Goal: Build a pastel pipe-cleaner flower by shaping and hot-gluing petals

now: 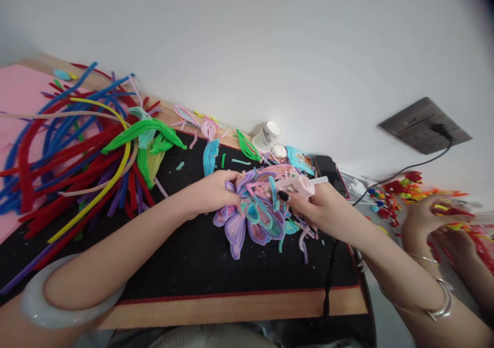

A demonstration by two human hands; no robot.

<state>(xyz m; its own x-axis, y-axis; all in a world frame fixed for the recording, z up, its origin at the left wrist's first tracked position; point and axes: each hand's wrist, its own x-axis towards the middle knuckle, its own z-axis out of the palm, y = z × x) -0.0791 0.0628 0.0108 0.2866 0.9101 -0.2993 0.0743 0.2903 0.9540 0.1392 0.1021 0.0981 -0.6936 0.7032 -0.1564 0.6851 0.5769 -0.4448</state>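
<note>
A flower of purple, pink and teal pipe cleaners [235, 235] is just above the black mat [185, 265]. My left hand [218, 191] pinches its petals from the left side. In my right hand [328, 209] is a pale pink glue gun [303, 186], with a whitish glue stick [319, 180] poking out of its back. Its nozzle points left, over the flower, and the tip is hidden among the petals. A black cord [330, 273] hangs below my right hand, over the mat's edge.
Red, blue and purple pipe cleaners [77, 147] pile up at left, beside green leaf shapes [144, 132]. Along the wall stand a paper cup [267, 136] and a blue packet [300, 159]. A wall socket [424, 126] has a cable plugged in. Another person's hands [420, 219] work at right.
</note>
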